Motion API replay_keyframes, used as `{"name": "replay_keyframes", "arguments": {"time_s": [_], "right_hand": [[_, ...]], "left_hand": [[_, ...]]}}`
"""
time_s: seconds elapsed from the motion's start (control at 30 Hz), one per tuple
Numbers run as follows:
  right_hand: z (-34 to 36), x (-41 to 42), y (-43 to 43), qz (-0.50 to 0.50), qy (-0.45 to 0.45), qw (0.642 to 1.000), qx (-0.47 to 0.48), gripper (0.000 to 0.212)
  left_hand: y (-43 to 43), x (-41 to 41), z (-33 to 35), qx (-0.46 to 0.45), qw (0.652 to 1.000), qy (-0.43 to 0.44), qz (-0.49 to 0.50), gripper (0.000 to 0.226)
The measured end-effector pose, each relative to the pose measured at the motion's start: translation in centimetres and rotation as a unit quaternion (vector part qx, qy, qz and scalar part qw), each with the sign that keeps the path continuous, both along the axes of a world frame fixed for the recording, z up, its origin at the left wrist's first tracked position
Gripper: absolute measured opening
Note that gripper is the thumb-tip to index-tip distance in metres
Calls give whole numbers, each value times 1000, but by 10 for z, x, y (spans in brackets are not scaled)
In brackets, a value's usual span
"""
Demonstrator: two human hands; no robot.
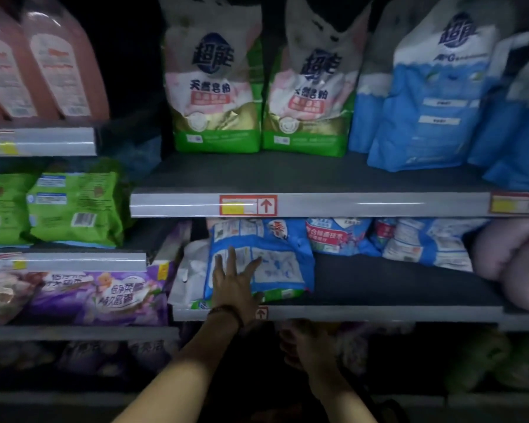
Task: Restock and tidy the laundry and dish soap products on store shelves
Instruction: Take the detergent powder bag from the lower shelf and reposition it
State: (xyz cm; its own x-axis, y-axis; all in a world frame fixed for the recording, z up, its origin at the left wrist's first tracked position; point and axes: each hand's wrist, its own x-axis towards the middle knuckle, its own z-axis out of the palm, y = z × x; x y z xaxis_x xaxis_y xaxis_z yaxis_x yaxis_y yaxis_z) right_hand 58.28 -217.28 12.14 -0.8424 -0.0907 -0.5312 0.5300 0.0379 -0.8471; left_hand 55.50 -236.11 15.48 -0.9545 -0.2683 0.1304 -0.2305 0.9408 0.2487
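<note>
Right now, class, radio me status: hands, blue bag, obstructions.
Left hand flat on blue bag. Right hand low in shadow, grip unclear. White bag beside blue bag.

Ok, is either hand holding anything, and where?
The left hand lies flat on the front of the blue bag, gripping nothing. The right hand is too dark to tell.

The blue bag (275,264) under the fingers (231,261) is thin plastic film, glossy and creased. The shelf (394,282) beside them looks like matt, dark painted metal. Above them the price rail (348,204) is smooth, shiny clear plastic; the green bags (217,96) higher up are crinkled glossy film.
</note>
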Motion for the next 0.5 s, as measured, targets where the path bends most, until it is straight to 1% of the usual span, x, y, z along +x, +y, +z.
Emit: {"name": "replay_keyframes", "arguments": {"time_s": [0.07, 0.13, 0.2, 0.23, 0.37, 0.43, 0.5], "right_hand": [[2, -12, 0, -2, -8, 1000, -8, 27], [5, -25, 0, -12, -7, 1000, -21, 23], [5, -38, 0, -28, 3, 999, -42, 18], [3, -44, 0, -37, 10, 998, -52, 17], [-3, -60, 2, -56, 7, 993, -103, 20], [-4, -62, 1, -50, -4, 991, -122, 21], [-2, -61, -1, -32, -10, 990, -137, 24]], "left_hand": [[-1, -18, -7, -3, 1000, -21, 22, 92], [0, -34, -16, -6, 996, -69, 49, 92], [1, -45, -25, -10, 992, -104, 67, 84], [0, -48, -30, -5, 992, -102, 72, 78], [-3, -46, -37, 60, 994, -24, 85, 42], [0, -42, -33, 92, 991, 10, 97, 32], [8, -39, -26, 138, 984, 42, 109, 31]]}}
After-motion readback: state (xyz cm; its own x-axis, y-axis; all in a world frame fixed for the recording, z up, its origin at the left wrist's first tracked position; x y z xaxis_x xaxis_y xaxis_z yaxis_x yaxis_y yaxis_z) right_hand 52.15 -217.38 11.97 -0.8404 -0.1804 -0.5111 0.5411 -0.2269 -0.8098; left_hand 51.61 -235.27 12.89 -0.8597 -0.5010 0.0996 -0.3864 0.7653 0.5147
